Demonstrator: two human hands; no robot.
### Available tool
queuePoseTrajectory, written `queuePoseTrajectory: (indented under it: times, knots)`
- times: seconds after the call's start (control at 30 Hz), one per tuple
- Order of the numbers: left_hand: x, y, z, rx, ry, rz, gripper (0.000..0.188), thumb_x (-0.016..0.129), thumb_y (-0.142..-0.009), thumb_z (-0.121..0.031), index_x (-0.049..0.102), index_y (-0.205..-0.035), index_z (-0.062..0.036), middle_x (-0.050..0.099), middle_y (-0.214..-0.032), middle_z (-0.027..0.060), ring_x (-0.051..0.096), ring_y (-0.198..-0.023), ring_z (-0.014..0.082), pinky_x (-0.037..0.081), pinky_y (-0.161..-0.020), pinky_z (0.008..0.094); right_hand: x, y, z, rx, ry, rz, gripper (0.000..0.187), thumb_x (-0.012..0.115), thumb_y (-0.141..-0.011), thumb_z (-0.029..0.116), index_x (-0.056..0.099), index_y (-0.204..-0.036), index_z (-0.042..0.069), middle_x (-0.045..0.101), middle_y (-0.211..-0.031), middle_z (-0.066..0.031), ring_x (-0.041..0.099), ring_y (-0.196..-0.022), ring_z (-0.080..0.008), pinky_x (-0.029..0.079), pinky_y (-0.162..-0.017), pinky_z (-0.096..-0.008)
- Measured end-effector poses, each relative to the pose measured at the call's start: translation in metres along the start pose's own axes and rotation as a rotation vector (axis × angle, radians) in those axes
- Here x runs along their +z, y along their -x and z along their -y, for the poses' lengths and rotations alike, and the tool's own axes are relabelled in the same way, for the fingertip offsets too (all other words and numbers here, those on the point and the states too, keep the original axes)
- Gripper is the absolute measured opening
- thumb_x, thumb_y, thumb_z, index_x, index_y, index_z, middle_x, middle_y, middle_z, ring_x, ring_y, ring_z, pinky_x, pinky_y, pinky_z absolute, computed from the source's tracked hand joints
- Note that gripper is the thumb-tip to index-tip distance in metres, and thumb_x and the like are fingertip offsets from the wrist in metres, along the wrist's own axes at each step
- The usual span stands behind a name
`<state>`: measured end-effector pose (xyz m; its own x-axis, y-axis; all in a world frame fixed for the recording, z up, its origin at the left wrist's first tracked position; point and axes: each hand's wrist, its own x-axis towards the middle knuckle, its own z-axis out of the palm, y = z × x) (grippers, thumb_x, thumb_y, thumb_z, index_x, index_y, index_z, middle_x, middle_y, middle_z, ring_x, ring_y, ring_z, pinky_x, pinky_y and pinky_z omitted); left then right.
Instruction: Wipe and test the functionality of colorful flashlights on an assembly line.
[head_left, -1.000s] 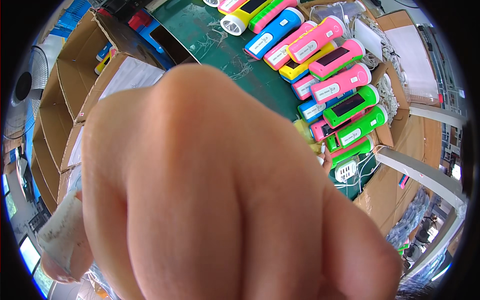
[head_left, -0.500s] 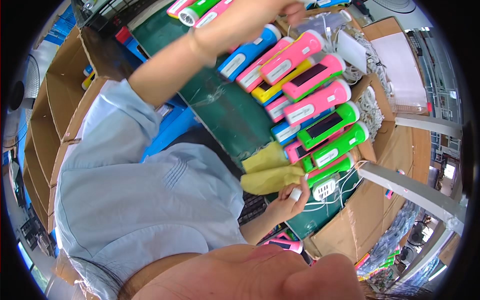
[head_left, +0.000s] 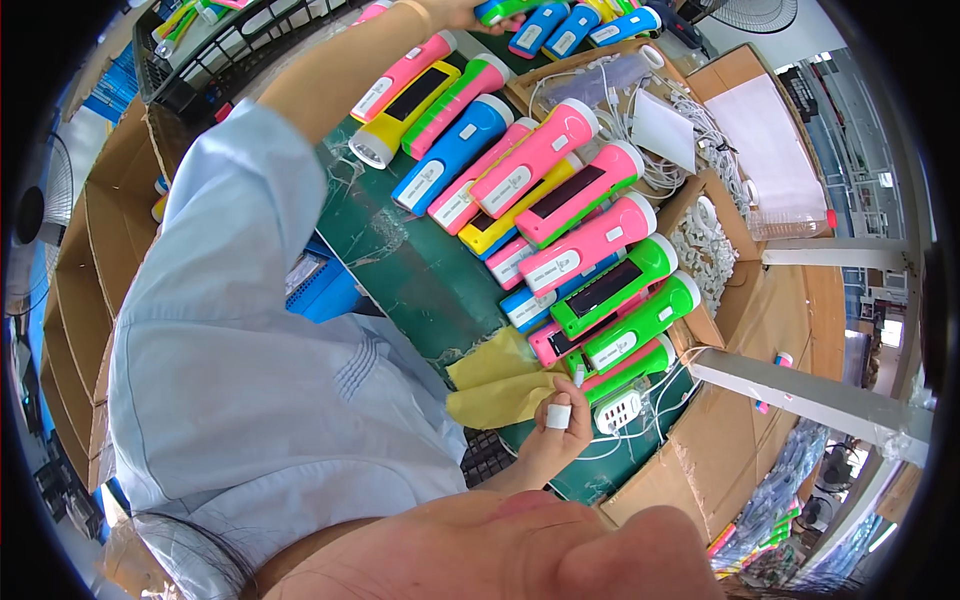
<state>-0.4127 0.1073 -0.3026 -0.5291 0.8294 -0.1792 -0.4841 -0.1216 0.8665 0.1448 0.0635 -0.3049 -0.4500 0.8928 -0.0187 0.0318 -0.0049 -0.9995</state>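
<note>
At the top edge, my left hand [head_left: 470,14] grips a flashlight [head_left: 503,10] with a green body; the frame cuts off part of both. Blue flashlights [head_left: 572,30] lie just right of it. My right hand [head_left: 562,425] is closed at the lower middle, white tape round one finger. At its fingertips shows a small white piece [head_left: 580,375] that I cannot make out. Beside this hand lie a yellow cloth [head_left: 505,385] and a white multi-port charger [head_left: 617,411] with white cables. Pink, green, blue and yellow flashlights, such as a pink one [head_left: 590,240], lie in an overlapping row above it.
The flashlights rest on a green tabletop [head_left: 400,270]. Right of them stand cardboard boxes with white cables [head_left: 715,140] and small white parts [head_left: 703,250]. A grey metal bar [head_left: 800,395] crosses at right. A black crate [head_left: 235,50] is at upper left, cardboard shelving [head_left: 75,290] at far left.
The view has shifted, so the table's things appear lower and further left. My left hand has moved up and left, and a green flashlight now shows in it. My right hand stays near the charger.
</note>
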Motion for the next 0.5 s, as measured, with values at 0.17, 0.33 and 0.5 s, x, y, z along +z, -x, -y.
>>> queuePoseTrajectory:
  times: [0.17,0.33,0.5]
  knots:
    - [0.123,0.215,0.036,-0.132,0.08,0.296,0.051,0.056,-0.081,-0.041,0.052,-0.112,-0.0007,0.06,-0.087,0.0125,0.055,-0.065,0.0134,0.045,-0.055,0.0229,-0.004,-0.027,0.004,-0.249,0.215,-0.034,0.031,0.053,-0.09,0.023,0.058,-0.099,-0.006,0.045,-0.063,0.001,0.035,-0.049,-0.0042,0.025,-0.043,-0.0185]
    - [0.158,0.296,0.113,-0.541,0.042,0.736,0.057,0.057,-0.077,-0.035,0.049,-0.115,0.0068,0.057,-0.081,0.0139,0.049,-0.054,0.0136,0.037,-0.043,0.0229,0.025,-0.05,0.051,-0.568,0.112,0.199,0.059,0.051,-0.087,0.044,0.044,-0.123,-0.002,0.056,-0.103,-0.014,0.054,-0.096,-0.0199,0.044,-0.079,-0.0303]
    - [0.165,0.317,0.138,-0.51,-0.015,0.783,0.054,0.056,-0.079,-0.03,0.047,-0.116,0.0078,0.056,-0.08,0.0098,0.051,-0.059,0.0108,0.04,-0.051,0.0208,0.019,-0.044,0.041,-0.387,0.196,0.376,0.033,0.063,-0.081,0.024,0.056,-0.104,0.0,0.06,-0.088,-0.0085,0.058,-0.081,-0.0164,0.046,-0.074,-0.0281]
